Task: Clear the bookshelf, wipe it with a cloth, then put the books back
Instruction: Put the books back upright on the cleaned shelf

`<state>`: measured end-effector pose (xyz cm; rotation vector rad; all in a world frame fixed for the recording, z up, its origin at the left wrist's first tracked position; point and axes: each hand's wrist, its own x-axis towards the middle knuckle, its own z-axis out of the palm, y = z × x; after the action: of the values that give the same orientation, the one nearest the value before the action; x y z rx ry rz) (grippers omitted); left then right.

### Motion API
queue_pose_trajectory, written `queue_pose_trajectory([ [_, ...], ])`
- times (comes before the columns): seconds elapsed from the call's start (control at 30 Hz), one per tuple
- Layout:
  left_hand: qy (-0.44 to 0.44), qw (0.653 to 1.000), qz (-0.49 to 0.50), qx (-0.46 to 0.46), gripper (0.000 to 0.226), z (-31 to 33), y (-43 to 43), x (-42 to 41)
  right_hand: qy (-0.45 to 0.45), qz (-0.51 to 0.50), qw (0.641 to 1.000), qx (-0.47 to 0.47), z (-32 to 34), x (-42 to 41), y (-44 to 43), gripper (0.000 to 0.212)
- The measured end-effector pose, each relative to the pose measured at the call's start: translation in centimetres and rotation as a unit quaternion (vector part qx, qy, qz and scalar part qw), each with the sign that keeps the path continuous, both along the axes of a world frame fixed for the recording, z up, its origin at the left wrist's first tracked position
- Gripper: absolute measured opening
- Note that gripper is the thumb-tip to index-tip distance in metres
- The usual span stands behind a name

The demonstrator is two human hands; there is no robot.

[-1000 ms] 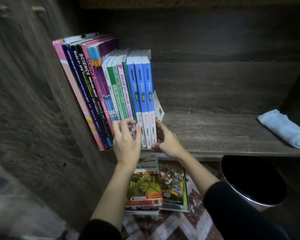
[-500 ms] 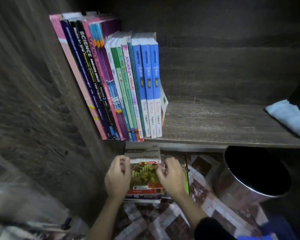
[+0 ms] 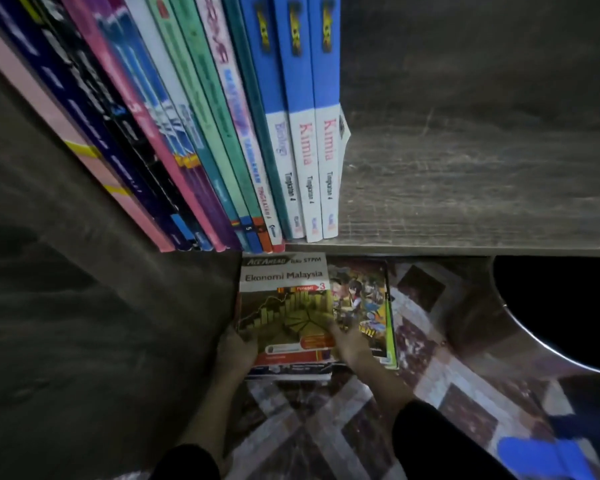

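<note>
Ekonomi Malaysia book (image 3: 284, 306): lying face up on top of a small stack on the floor, just below the front edge of the shelf board (image 3: 465, 202), with the title facing the viewer.
Left hand (image 3: 236, 348): gripping the book's left edge near the lower corner, fingers curling round the side.
Right hand (image 3: 347, 344): gripping the book's right edge near the lower corner, pressing in at the seam with the neighbouring comic. Finer finger detail is blurring out.
Stack beneath: the lower edge of at least one more book is showing under the top one. I cannot tell how many.
Comic book (image 3: 364, 299): lying flat just beside the stack on its right, touching it, its lower part partly covered by the right hand.
Row of books (image 3: 201, 133): standing spines out at the left end of the shelf board, leaning left toward the side panel (image 3: 66, 306).
Kimia books (image 3: 328, 150): two blue-and-white spines closing the row at its right end — upright, touching each other.
Bin (image 3: 520, 327): round with a metal rim and a dark interior, standing on the floor to the right of the comic.
Floor mat (image 3: 430, 375): brown and pale geometric pattern, lying under the stack and the bin.
Sleeves: dark, covering both forearms near the bottom edge.
Blue object (image 3: 541, 459): sitting in the bottom right corner — too blurred to identify.
</note>
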<state>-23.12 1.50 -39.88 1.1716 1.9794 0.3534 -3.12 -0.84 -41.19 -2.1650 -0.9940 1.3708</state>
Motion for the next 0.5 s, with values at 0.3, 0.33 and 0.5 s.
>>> queue_pose_trajectory([
  [0.3, 0.126, 0.992, -0.003, 0.027, 0.062, -1.2, -1.1, 2.3, 0.154, -0.017, 0.988, -0.001, -1.9, -0.5, 0.7, 0.021],
  [0.33, 0.127, 0.992, -0.001, 0.029, 0.062, -1.3, -1.3, 2.2, 0.192, -0.041, 0.981, -0.001, -1.8, -0.2, 0.6, 0.018],
  [0.5, 0.113, 0.994, 0.009, 0.0, 0.057, -2.2, -1.7, 1.9, 0.289, -0.062, 0.954, -0.047, -2.1, 1.8, -0.1, 0.013],
])
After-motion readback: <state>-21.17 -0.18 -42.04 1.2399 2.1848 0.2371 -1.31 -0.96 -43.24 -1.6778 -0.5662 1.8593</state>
